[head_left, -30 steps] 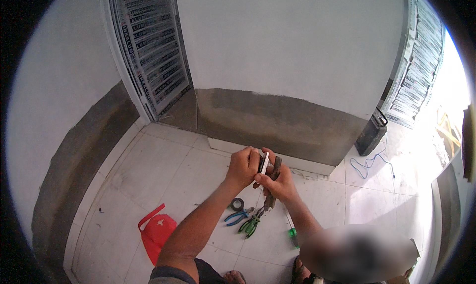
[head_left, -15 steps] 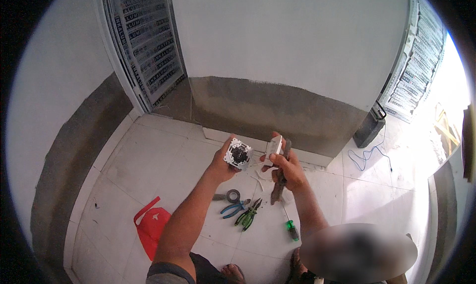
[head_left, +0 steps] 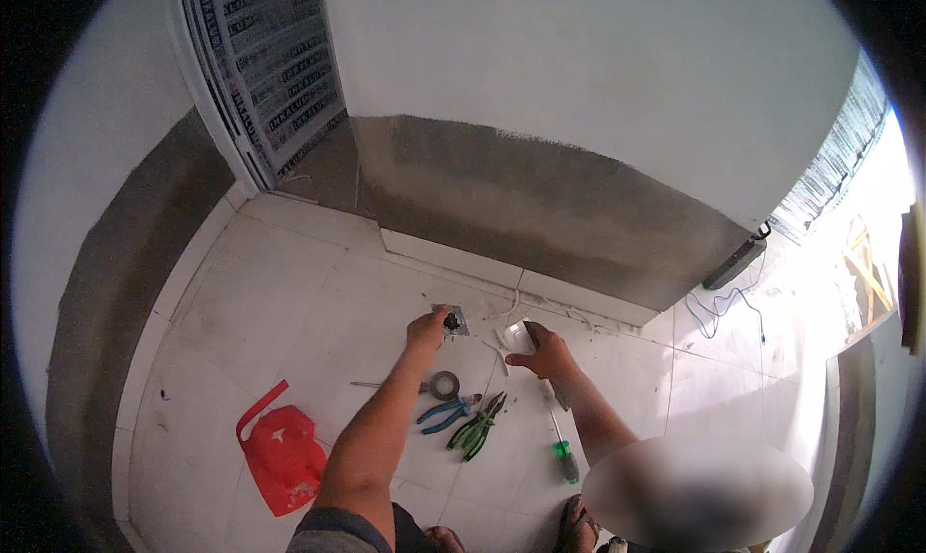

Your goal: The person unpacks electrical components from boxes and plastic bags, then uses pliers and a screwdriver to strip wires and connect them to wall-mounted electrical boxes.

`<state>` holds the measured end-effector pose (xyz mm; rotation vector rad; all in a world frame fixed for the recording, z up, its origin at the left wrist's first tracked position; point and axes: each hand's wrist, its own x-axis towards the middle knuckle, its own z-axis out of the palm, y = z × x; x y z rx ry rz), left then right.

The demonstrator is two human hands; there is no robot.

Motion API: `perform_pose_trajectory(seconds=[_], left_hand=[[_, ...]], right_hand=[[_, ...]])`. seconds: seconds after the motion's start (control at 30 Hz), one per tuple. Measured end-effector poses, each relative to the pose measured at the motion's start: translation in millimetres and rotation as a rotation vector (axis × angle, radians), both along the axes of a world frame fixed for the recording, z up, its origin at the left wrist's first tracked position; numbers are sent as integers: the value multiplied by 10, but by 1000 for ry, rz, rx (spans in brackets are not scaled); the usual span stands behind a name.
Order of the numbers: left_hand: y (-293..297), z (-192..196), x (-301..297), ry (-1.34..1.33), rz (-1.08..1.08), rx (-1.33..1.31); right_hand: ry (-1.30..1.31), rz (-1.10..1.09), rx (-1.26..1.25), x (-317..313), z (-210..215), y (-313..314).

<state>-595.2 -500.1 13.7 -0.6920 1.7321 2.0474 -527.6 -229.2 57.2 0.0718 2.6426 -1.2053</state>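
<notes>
My left hand [head_left: 425, 332] grips a socket insert [head_left: 457, 323] with a square metal frame and a black middle, its thumb over the front. To its right, my right hand [head_left: 548, 356] has thumb and fingers around a small white plastic box [head_left: 520, 337]; part of the box is hidden under the fingers. White cable pieces [head_left: 503, 352] lie between and beyond the hands. Nearer to me on the tiles are a roll of grey tape [head_left: 444, 386], blue-handled pliers [head_left: 446, 418] and green-handled pliers [head_left: 476, 431].
A green-handled screwdriver [head_left: 565, 462] lies beside my right forearm; a thin shaft [head_left: 367, 384] shows left of my left forearm. A red pouch [head_left: 283, 456] lies at left. Beyond stands a wall [head_left: 540, 196] with a low tile skirting; a blue cord [head_left: 716, 312] lies at right.
The long brown-grey thing in my right hand is no longer seen there. The socket insert has tilted, its front less turned to view. Both hands sit lower, and the view has shifted.
</notes>
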Motion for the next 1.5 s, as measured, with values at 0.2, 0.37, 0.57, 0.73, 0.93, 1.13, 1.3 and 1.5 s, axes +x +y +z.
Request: perform_pose_trajectory(seconds=[0.2, 0.37, 0.57, 0.73, 0.93, 1.13, 1.3, 1.5], left_hand=[[357, -463, -271, 80, 137, 17], [311, -1262, -390, 211, 220, 96], [63, -983, -413, 186, -210, -321], [-14, -834, -400, 286, -251, -796], [-327, -460, -39, 499, -495, -895], [-155, -315, 171, 492, -709, -808], [-182, -289, 265, 500, -861, -812], [-224, -206, 297, 417, -822, -812]], right_hand=[[15, 108, 317, -541, -529, -137], [-30, 106, 417, -731, -706, -317], [-114, 139, 452, -828, -747, -363], [135, 65, 389, -716, -863, -240], [-271, -113, 10, -7, -330, -120], [-357, -363, -269, 842, -459, 103], [-318, -425, -246, 1189, -569, 207], [210, -668, 50, 1285, -871, 526]])
